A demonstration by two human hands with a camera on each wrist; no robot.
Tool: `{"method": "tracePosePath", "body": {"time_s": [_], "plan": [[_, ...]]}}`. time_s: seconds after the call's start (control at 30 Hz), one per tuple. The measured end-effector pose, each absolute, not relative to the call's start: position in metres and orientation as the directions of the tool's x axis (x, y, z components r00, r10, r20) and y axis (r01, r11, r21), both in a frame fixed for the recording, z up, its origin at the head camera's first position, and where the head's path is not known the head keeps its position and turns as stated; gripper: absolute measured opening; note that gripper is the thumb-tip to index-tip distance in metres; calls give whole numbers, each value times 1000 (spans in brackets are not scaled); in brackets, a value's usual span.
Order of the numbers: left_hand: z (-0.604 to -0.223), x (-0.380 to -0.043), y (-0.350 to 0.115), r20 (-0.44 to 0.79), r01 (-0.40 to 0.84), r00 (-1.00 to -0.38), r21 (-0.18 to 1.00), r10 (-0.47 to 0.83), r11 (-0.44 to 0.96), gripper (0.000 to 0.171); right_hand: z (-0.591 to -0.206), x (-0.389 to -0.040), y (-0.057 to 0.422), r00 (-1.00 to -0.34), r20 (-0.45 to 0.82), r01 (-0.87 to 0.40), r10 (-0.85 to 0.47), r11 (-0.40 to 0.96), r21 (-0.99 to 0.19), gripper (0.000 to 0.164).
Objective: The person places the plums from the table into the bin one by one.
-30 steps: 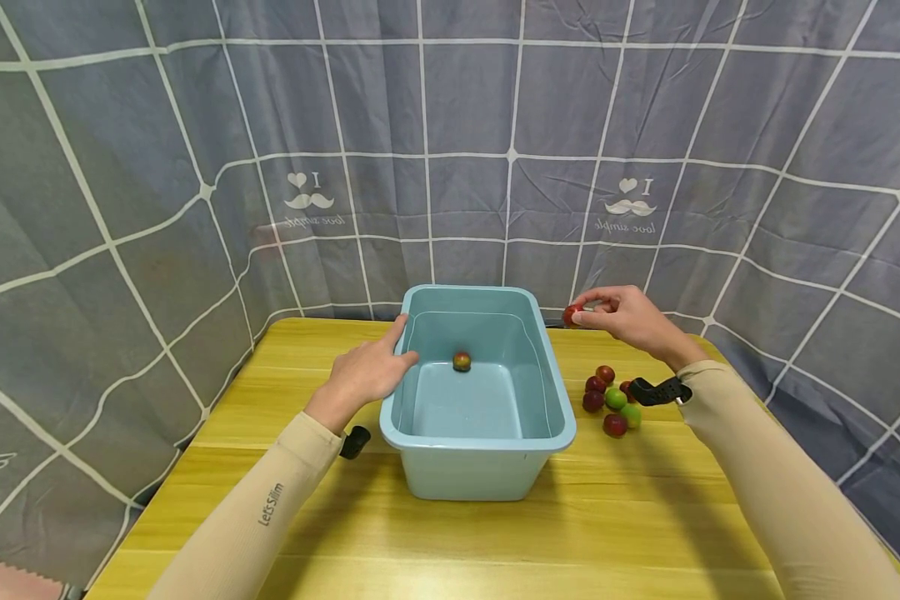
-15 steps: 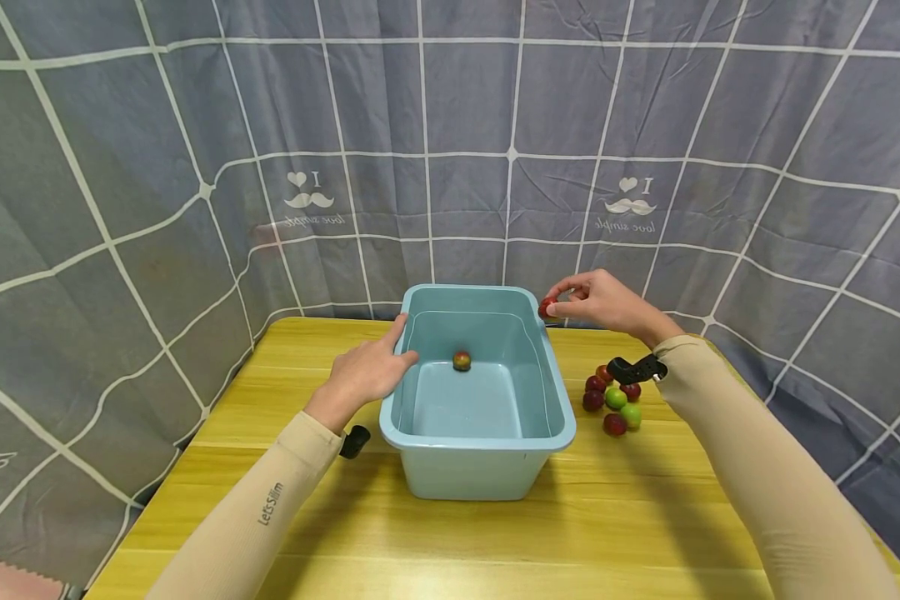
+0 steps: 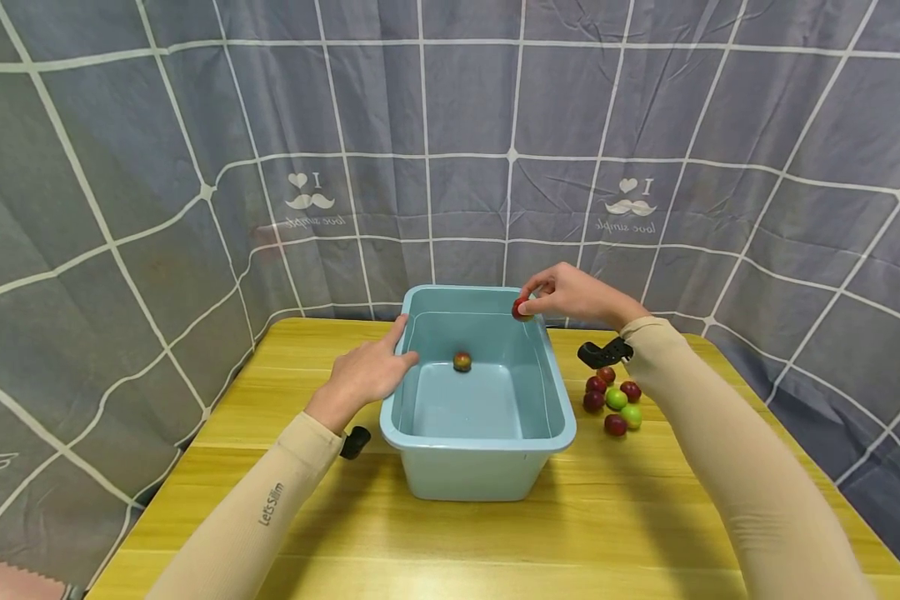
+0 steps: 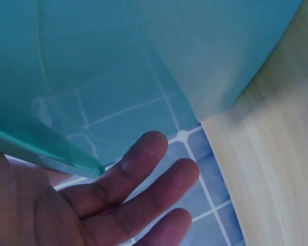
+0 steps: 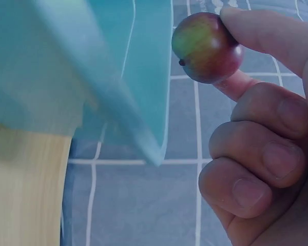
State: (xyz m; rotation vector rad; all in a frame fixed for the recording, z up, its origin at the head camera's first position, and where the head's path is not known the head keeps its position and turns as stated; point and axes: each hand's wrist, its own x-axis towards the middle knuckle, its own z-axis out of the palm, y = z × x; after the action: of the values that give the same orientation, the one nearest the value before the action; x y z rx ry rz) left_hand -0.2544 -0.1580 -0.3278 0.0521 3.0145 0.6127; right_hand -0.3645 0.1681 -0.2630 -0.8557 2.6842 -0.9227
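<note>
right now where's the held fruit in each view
head: held fruit just right of centre, at the tub's far right corner.
left wrist: not in it.
right wrist: near the top, right of centre.
Shared landmark: the tub, central in head, across the top in left wrist, at left in right wrist.

On my feed I see a curtained-off corner, its room type unclear to me: grey gridded cloth (image 3: 457, 200) with mirrored "love simple" lettering (image 3: 625, 225) hangs around a wood-grain surface (image 3: 457, 550)
</note>
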Motion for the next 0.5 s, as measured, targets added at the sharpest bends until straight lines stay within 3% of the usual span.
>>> {"method": "tracePosePath", "body": {"time_s": [0.23, 0.5], "plan": [[-327, -253, -158, -59, 17, -997, 402, 45, 916, 74, -261, -372, 150, -769, -28, -503, -639, 632, -590, 22], [-328, -253, -158, -59, 21, -997, 384, 47, 923, 74, -264, -381, 135, -762, -43, -506, -646, 636, -583, 20]]}}
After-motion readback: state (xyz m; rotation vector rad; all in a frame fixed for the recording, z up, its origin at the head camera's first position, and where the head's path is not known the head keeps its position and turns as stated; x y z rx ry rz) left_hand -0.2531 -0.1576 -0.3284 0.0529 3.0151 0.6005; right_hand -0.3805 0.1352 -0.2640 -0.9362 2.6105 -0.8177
